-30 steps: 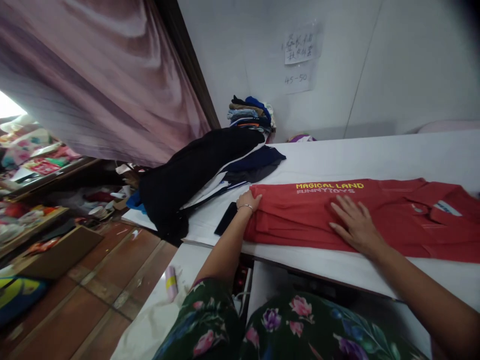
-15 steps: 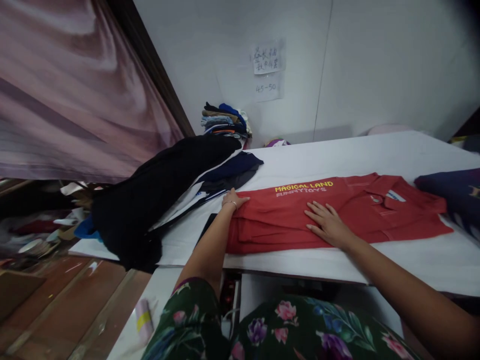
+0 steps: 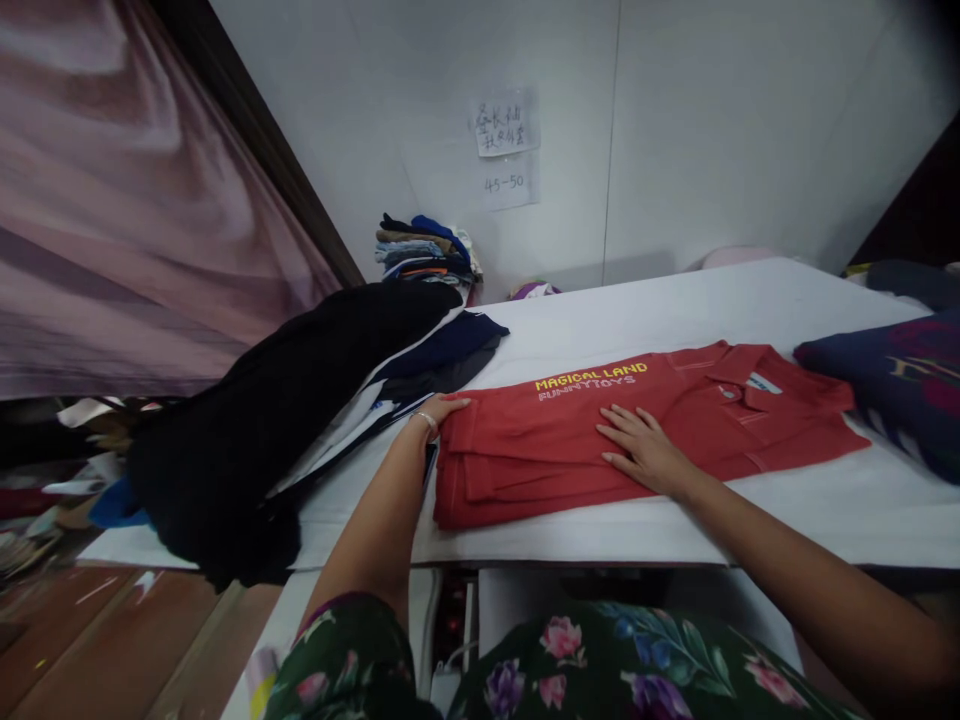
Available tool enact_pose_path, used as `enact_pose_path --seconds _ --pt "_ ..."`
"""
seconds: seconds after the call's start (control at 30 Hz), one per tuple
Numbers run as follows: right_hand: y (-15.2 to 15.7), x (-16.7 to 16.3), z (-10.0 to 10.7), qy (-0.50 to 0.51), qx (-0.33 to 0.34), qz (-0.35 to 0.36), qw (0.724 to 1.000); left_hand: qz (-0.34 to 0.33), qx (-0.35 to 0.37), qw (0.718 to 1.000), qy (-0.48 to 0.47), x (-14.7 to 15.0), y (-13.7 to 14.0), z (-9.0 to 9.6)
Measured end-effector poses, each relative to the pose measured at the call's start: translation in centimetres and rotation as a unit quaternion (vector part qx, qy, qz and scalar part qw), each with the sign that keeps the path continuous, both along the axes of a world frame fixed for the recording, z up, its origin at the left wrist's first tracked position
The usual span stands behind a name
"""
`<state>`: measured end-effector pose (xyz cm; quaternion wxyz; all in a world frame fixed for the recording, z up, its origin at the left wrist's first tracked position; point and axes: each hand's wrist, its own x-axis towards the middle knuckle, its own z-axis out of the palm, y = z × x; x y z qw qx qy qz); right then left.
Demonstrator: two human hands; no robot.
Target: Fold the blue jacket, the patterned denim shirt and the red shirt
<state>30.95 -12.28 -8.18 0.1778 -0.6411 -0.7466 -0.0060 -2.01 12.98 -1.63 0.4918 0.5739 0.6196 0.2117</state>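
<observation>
A red long shirt (image 3: 525, 450) with a collar and yellow "MAGICAL LAND" lettering lies lengthwise on the white table, its sides folded inward and its collar to the right. At its left end, my left hand (image 3: 442, 408), with a bracelet at the wrist, grips the far corner of the hem; its lower fingers are partly hidden. My right hand (image 3: 645, 450) rests flat on the middle of the shirt, fingers spread, just below the lettering.
Black garments (image 3: 300, 390) heap at the left, over white and navy ones. A folded clothes stack (image 3: 424, 250) stands by the wall. Dark blue clothing (image 3: 892, 380) lies at the right. The white table (image 3: 600, 320) has its front edge near my body.
The view has shifted, moving the far-left things left in the picture. My left hand has turned, its fingers now pointing right over the hem. My right hand stays flat on the shirt.
</observation>
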Motion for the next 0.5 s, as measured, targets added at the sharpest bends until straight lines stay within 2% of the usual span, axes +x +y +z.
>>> enact_pose_path --seconds 0.13,0.27,0.37,0.5 --pt "0.0 0.1 -0.3 0.0 0.007 -0.001 1.0 -0.02 -0.03 0.998 -0.042 -0.2 -0.7 0.9" --pt "0.0 0.2 -0.5 -0.001 0.008 0.0 1.0 -0.005 -0.016 0.999 -0.042 -0.3 -0.8 1.2" --pt "0.0 0.2 -0.5 -0.001 0.008 -0.003 1.0 -0.005 -0.002 0.999 -0.034 -0.7 -0.6 1.2" --pt "0.0 0.0 -0.1 0.004 0.003 -0.001 1.0 -0.043 0.002 0.999 -0.019 -1.2 -1.0 0.6"
